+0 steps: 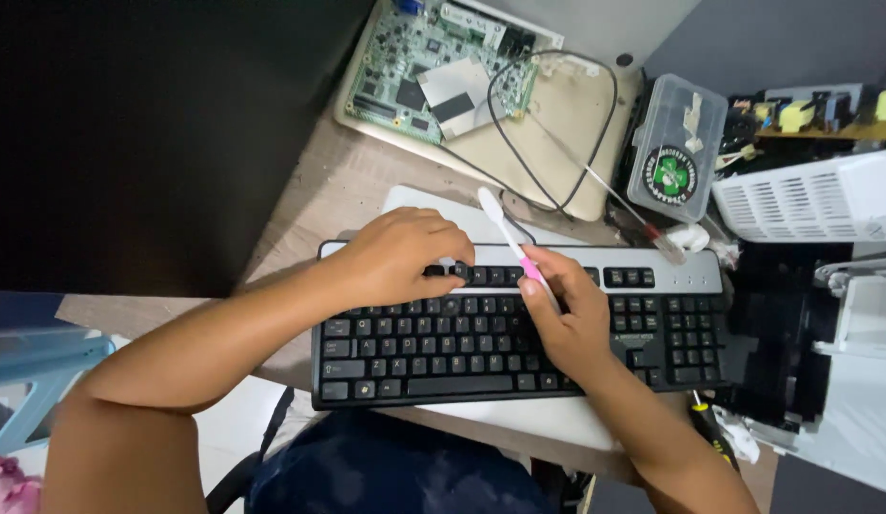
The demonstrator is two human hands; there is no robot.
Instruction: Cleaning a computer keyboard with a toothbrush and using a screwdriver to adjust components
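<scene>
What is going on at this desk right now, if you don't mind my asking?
A person sits at a cluttered desk with a black keyboard in front of them. The left hand rests on the keyboard's top rows, while the right hand holds a white and pink toothbrush by its handle, its head pointing away over the keyboard's far edge. Behind lie a green circuit board on a beige panel and a clear plastic box.

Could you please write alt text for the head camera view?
A person's right hand holds a pink-and-white toothbrush over a black keyboard while the left hand rests on its top key row. A green circuit board lies behind.
</scene>
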